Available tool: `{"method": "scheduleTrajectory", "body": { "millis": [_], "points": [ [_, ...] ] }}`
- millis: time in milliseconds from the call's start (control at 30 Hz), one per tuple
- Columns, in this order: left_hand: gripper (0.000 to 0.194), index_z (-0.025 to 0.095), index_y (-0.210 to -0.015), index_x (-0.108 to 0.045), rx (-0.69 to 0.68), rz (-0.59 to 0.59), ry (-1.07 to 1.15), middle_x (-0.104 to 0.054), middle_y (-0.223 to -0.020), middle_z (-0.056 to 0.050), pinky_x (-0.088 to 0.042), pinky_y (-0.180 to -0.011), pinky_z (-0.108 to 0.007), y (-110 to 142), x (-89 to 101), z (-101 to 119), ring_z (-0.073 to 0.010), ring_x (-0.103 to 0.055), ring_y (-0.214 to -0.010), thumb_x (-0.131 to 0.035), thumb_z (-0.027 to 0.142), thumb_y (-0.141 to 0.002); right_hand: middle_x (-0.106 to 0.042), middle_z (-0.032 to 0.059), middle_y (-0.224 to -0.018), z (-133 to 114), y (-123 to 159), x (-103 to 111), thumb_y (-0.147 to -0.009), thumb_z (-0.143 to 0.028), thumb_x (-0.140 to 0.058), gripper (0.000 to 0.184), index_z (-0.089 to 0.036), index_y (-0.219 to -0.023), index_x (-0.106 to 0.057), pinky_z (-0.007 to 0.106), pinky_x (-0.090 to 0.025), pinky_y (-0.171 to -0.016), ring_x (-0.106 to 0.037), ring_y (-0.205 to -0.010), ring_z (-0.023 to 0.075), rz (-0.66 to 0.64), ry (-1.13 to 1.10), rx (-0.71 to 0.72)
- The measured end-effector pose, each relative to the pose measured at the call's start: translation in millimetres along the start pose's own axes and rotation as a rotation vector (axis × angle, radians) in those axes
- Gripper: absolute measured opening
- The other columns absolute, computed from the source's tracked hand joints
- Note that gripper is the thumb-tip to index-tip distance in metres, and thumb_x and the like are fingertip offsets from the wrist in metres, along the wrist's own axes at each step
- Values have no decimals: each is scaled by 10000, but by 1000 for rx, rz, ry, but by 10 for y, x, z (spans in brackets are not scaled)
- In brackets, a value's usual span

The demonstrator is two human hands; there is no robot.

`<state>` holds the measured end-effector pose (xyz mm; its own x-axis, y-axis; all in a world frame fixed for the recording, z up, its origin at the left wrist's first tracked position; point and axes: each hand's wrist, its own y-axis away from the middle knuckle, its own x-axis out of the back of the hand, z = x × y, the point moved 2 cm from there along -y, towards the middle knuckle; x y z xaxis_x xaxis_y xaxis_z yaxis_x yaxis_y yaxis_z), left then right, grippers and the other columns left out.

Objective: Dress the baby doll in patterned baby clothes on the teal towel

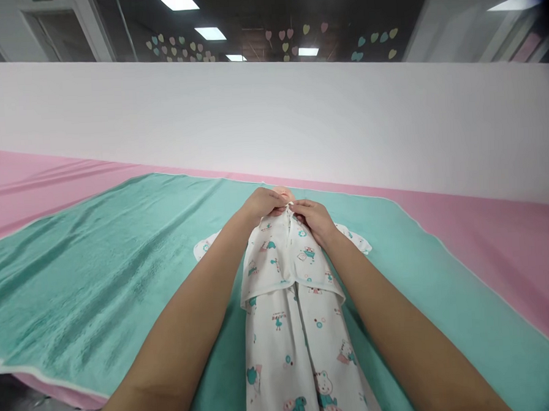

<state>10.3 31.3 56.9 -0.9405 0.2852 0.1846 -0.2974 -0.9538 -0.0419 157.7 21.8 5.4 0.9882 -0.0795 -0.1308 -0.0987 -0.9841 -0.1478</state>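
Note:
A baby doll lies on its back, its head [284,193] mostly hidden behind my hands. It wears a white printed baby top [277,260] and matching white trousers [282,352]. At the collar, my left hand [266,202] pinches the left side of the neck opening. Opposite it, my right hand [312,217] grips the right side of the collar, fingers closed. The top's front edges meet down the middle and part slightly near the hem. Both sleeves stretch outward, partly covered by my forearms. Any fastener between my fingertips is too small to make out.
Beneath the doll spreads a green blanket [122,287] with wrinkles on the left. A pink cover [501,236] shows around it. A white wall [270,114] rises behind, topped by dark glass with heart stickers. Grey floor [27,408] appears at lower left.

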Motion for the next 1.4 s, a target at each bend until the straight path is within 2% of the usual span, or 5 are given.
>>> {"method": "scheduleTrajectory", "body": {
  "millis": [200,467,700,1000,1400],
  "points": [
    [90,116,-549,-633,14,-71,144,-612,-616,-33,-490,-686,-228,-59,54,-106,-101,-579,-622,-658,80,-628,-569,-36,-571,26,-3,3,-531,-336,-716,256,-186,-736,-683,240,-355,-510,-426,-487,74,-3,71,41],
    [156,117,-500,-596,-10,-26,6,-520,-463,11,-432,-536,-195,40,30,-8,-64,-484,-476,-618,38,-633,-575,-33,-579,38,-2,0,-523,-368,-731,312,-191,-777,-690,241,-361,-506,-420,-480,73,26,57,32],
    [131,104,-541,-615,53,-35,204,-607,-578,-22,-506,-703,-218,0,29,-61,-91,-589,-608,-642,20,-638,-563,-31,-576,27,25,11,-554,-447,-720,320,-199,-756,-700,239,-342,-506,-414,-506,83,28,125,113],
    [136,98,-548,-623,43,-77,218,-632,-667,-42,-515,-801,-247,16,53,-37,-124,-628,-714,-654,-6,-631,-525,-37,-543,42,33,29,-558,-492,-711,335,-192,-695,-652,235,-329,-495,-406,-491,84,48,170,126],
    [151,121,-564,-580,40,-41,75,-570,-518,-2,-494,-640,-227,57,15,9,-92,-560,-528,-602,-9,-637,-556,-32,-596,-14,61,-10,-586,-397,-702,267,-183,-743,-674,236,-353,-526,-411,-513,78,-10,157,108]
  ]
}}
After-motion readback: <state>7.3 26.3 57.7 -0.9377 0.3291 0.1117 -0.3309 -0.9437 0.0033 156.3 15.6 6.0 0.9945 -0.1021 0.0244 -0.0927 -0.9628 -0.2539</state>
